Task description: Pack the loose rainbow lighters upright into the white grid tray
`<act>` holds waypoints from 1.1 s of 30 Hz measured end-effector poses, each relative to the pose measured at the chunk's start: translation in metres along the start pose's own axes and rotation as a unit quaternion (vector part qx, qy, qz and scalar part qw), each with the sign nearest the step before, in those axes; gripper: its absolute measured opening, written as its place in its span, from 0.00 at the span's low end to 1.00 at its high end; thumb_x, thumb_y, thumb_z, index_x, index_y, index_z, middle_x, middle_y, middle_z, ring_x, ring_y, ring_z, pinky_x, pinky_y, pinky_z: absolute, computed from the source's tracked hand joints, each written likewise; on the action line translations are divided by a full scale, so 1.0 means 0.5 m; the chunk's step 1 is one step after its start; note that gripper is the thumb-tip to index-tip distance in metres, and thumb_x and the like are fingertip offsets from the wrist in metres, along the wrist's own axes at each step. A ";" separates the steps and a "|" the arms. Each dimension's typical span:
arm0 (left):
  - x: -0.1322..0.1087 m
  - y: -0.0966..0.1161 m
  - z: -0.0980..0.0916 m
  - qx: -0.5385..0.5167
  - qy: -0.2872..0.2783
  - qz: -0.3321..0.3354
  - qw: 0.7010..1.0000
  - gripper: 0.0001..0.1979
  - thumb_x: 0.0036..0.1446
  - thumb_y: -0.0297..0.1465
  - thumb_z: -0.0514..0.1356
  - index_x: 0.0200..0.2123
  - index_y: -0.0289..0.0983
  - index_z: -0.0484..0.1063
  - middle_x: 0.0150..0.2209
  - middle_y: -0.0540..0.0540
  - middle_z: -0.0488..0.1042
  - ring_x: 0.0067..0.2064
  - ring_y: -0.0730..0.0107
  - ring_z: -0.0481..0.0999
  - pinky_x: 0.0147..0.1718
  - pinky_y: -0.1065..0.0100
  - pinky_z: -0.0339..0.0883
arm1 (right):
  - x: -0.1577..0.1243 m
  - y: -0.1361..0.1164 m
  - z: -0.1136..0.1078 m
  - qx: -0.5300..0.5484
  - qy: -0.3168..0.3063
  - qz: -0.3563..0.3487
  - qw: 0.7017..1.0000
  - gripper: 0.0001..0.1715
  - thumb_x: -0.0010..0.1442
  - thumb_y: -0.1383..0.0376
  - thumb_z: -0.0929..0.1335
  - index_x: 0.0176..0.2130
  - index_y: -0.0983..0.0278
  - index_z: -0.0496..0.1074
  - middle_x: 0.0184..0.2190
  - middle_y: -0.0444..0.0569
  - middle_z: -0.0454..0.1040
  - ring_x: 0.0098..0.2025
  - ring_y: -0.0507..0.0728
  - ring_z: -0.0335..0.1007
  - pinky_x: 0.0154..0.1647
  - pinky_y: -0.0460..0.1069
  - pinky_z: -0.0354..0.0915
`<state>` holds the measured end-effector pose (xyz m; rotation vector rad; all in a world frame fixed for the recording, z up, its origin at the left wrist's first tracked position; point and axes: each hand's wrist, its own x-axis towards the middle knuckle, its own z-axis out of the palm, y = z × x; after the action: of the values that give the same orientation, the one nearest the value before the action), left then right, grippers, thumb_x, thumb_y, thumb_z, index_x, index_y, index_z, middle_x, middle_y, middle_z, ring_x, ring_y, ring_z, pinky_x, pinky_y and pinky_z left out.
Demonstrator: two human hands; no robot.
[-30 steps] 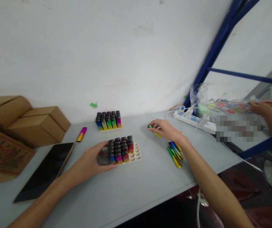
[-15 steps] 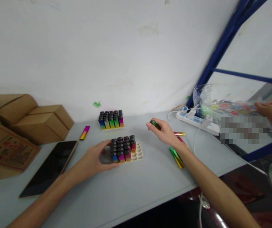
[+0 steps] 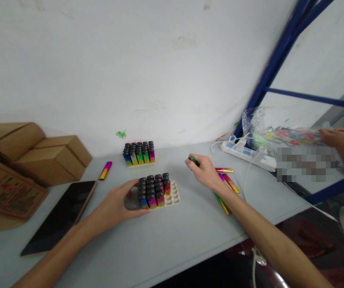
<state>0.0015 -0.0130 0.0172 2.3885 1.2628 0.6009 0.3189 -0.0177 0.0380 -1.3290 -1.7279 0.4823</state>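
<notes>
A white slotted tray (image 3: 173,194) holds several rainbow-coloured lighters (image 3: 153,189) standing upright; its right-hand slots show bare. My left hand (image 3: 114,206) curls round the tray's left side and grips it. My right hand (image 3: 204,172) hovers to the right of the tray, fingers closed on a green lighter (image 3: 194,160). Loose lighters (image 3: 227,182) lie on the table just behind and right of that hand.
A second full tray of lighters (image 3: 138,153) stands near the wall. A pink-yellow lighter (image 3: 105,170), a dark phone (image 3: 62,216) and cardboard boxes (image 3: 39,154) are at left. A power strip (image 3: 244,152), plastic bag and another person's hands (image 3: 338,138) are at right.
My right hand picked a green lighter off the loose pile, lifted it and brought it slightly nearer the tray. My left hand has stayed on the tray.
</notes>
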 end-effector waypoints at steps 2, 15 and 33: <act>0.000 -0.001 0.000 -0.003 0.001 0.003 1.000 0.37 0.44 0.49 0.72 0.55 0.38 0.74 0.39 0.43 0.83 0.36 0.55 0.81 0.40 0.59 0.77 | 0.001 0.001 0.000 -0.005 0.008 -0.004 1.000 0.24 0.66 0.53 0.63 0.24 0.60 0.55 0.20 0.38 0.52 0.25 0.51 0.51 0.29 0.48 0.49; -0.002 0.009 -0.001 0.009 -0.011 0.003 1.000 0.36 0.45 0.49 0.72 0.54 0.37 0.74 0.42 0.44 0.83 0.40 0.56 0.81 0.43 0.62 0.75 | -0.011 -0.020 0.000 0.008 -0.072 -0.055 0.996 0.23 0.72 0.48 0.62 0.38 0.63 0.70 0.27 0.41 0.64 0.29 0.52 0.60 0.32 0.47 0.56; -0.003 0.000 0.002 0.011 -0.019 0.009 1.000 0.36 0.47 0.49 0.72 0.55 0.36 0.73 0.41 0.44 0.82 0.38 0.58 0.80 0.40 0.64 0.74 | -0.006 -0.010 -0.003 -0.025 0.007 -0.021 0.999 0.25 0.69 0.51 0.64 0.25 0.62 0.61 0.21 0.39 0.54 0.25 0.50 0.51 0.29 0.48 0.50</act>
<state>0.0012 -0.0143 0.0160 2.4201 1.2388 0.5470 0.3174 -0.0224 0.0416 -1.3242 -1.7632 0.4078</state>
